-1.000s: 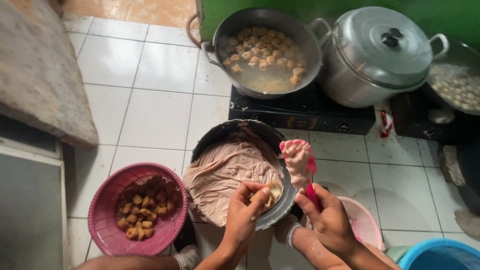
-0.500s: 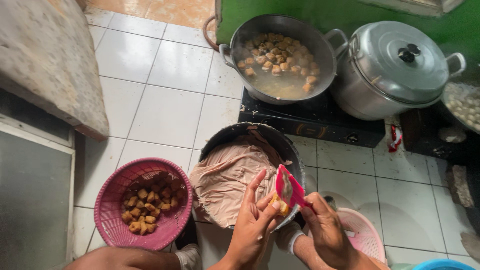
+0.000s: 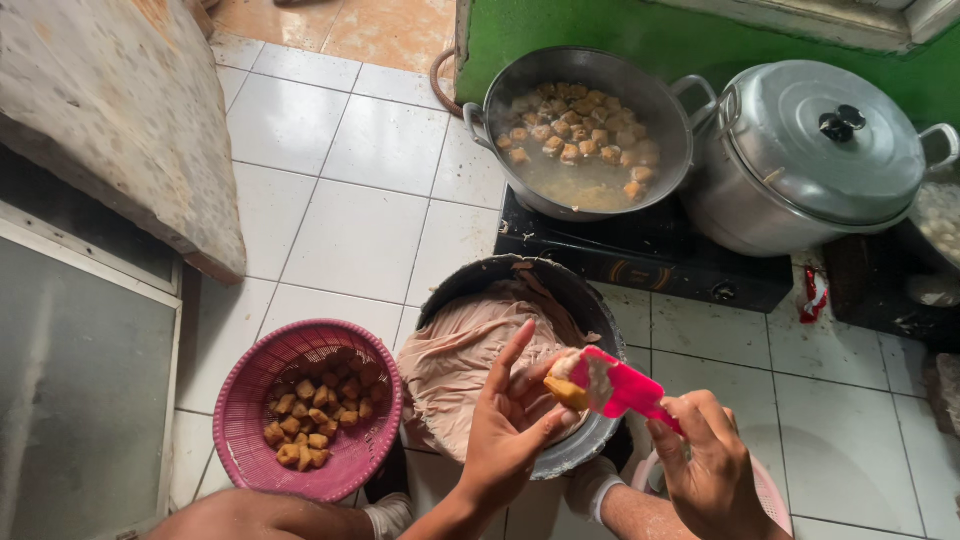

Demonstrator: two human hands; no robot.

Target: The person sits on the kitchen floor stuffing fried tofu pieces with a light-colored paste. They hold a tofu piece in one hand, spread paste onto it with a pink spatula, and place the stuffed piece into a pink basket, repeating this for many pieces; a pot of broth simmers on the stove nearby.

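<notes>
Both hands' palms stay hidden; right hand point(image 3: 705, 465) cut off below.

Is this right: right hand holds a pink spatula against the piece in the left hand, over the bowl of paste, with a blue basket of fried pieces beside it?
Not quite. The head view shows the basket is pink, not blue. The rest holds: right hand, pink spatula, left hand, bowl.
</notes>
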